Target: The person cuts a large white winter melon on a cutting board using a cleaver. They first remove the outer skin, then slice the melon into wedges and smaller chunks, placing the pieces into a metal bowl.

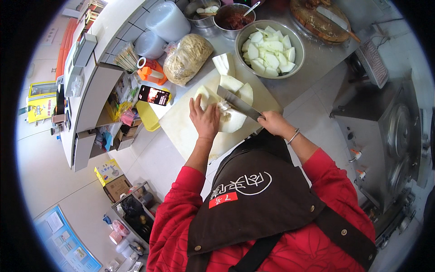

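My right hand (274, 123) grips the handle of a steel cleaver (240, 104). The blade lies among pieces of pale peeled gourd on a white cutting board (181, 134). With spread, bent fingers, my left hand (206, 117) presses on a gourd piece (203, 93) left of the blade. Right under the blade sits a larger gourd chunk (234, 121), with loose spongy pith (224, 107) by its upper edge. Beyond the blade are two more chunks, and another gourd piece (224, 64) stands at the board's far edge. Sliced gourd (270, 51) fills a steel bowl (270, 76) behind the board.
A bagged shredded food (188, 59), an orange container (154, 75) and a lit phone (154, 95) lie to the left. Farther back stand plastic tubs (168, 22) and a steel pot of dark red food (234, 22). A second knife (333, 18) rests on a round wooden chopping block (307, 22).
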`<state>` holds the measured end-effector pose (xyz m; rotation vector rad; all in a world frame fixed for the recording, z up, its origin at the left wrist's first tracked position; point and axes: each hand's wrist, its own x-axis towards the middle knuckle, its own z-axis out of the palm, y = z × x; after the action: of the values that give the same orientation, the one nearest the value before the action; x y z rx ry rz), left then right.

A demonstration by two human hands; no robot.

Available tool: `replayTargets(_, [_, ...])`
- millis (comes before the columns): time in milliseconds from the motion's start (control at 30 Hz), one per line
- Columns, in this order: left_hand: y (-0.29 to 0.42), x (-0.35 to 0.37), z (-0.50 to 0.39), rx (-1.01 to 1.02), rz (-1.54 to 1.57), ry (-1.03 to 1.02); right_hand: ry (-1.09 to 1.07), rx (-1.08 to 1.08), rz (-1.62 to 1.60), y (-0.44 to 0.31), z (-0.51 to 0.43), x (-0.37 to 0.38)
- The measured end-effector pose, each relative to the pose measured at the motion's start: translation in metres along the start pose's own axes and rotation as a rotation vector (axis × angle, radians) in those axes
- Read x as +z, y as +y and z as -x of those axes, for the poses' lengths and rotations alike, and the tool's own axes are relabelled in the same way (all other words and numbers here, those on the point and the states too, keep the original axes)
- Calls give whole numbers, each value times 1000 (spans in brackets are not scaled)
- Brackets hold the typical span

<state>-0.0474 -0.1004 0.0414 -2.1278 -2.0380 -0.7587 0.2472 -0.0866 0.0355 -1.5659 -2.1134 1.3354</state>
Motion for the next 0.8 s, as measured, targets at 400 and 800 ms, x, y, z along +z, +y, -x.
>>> replayTargets(400, [4, 3, 6, -51, -29, 62, -154, 39, 54, -10, -13, -19])
replayTargets(800, [7, 4, 13, -59, -51, 53, -154, -52, 200, -19, -6, -8])
